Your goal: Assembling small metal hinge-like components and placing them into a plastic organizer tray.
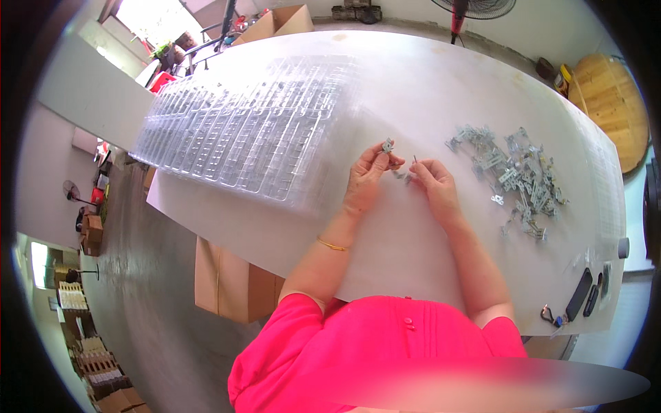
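My left hand (368, 175) is closed on a small grey metal bracket (387, 146), held up between thumb and fingers above the white table (399, 255). Close by on its right, my right hand (435, 182) pinches a thin small metal piece (414, 160); its exact kind is too small to tell. A few grey metal bits (401, 176) show between the two hands, and I cannot tell whether they are held or lie on the table. To the right of my right hand spreads a loose pile of grey metal brackets (527, 175).
Clear plastic trays (241, 131) with many compartments lie stacked at the left. Near the right edge are a black phone-like object (579, 294) and keys (551, 316). A cardboard box (234, 282) stands below the table's left side; a fan (475, 8) stands beyond the far edge.
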A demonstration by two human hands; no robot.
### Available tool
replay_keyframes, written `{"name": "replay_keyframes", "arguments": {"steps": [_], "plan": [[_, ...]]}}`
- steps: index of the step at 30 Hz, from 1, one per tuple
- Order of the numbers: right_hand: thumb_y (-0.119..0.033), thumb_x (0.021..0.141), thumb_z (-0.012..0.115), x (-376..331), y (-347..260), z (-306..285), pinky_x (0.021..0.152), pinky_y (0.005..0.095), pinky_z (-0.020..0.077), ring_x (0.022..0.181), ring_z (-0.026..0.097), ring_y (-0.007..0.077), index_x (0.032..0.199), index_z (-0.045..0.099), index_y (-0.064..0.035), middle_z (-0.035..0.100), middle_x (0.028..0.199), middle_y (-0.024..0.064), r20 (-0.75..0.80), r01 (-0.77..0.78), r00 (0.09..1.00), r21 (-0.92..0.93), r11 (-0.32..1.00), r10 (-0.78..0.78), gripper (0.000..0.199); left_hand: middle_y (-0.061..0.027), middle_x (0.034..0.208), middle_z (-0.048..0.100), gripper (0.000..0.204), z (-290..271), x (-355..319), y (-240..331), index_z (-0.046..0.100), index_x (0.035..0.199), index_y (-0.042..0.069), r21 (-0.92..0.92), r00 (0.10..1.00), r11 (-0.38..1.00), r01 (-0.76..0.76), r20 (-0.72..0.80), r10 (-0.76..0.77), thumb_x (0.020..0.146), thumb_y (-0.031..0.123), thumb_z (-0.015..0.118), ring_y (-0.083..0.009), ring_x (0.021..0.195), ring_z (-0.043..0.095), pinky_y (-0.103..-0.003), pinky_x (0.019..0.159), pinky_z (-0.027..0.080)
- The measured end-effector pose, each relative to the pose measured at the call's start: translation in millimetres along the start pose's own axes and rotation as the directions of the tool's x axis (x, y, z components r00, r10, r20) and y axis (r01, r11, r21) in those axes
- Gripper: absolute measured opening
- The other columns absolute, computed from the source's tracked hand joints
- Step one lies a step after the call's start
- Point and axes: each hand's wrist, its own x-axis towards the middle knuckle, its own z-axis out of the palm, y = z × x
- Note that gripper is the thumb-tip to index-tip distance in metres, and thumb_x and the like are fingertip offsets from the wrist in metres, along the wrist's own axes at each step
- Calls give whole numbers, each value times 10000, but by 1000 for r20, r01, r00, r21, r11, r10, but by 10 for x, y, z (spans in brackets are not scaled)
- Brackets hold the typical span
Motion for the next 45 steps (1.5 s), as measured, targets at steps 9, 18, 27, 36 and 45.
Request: {"name": "replay_keyframes", "arguments": {"steps": [9, 18, 27, 36, 45], "plan": [[-185, 959, 636, -109, -128, 83, 548, 211, 401, 624, 507, 37, 971, 647, -41, 565, 684, -37, 32, 153, 988, -264, 952, -149, 145, -11, 781, 602, 204, 6, -21, 25, 622, 1125, 36, 65, 995, 993, 97, -7, -97, 1018, 178, 522, -87, 603, 564, -215, 543, 448], [-163, 949, 641, -104, -84, 61, 526, 210, 359, 604, 447, 26, 947, 654, -40, 529, 661, -59, 42, 183, 983, -348, 919, -180, 124, -18, 776, 588, 184, 13, -15, 15, 607, 1112, 19, 110, 993, 987, 121, -14, -121, 1002, 158, 558, -58, 535, 487, -199, 451, 391], [-139, 938, 642, -126, -113, 84, 527, 233, 377, 591, 455, 40, 988, 636, -36, 526, 625, -30, 47, 269, 958, -486, 831, -283, 115, 2, 778, 607, 155, 9, -29, -27, 621, 1099, 35, 284, 997, 956, 71, -12, -70, 978, 127, 593, -29, 561, 486, -176, 468, 374], [-172, 945, 626, -102, -93, 31, 531, 260, 408, 578, 492, 71, 1058, 622, -50, 574, 638, 11, 70, 247, 967, -475, 845, -244, 166, 23, 776, 597, 163, 68, -37, -65, 604, 1099, 22, 420, 999, 906, -44, 25, 37, 951, 88, 617, -32, 657, 515, -195, 571, 424], [-156, 928, 637, -129, -124, 75, 533, 273, 413, 572, 489, 86, 1010, 664, -70, 597, 661, 20, 83, 217, 975, -549, 807, -206, 122, 11, 760, 599, 170, 40, -62, -96, 570, 1080, 19, 544, 991, 828, -137, 79, 112, 932, 67, 639, -46, 646, 520, -217, 569, 435]]}}
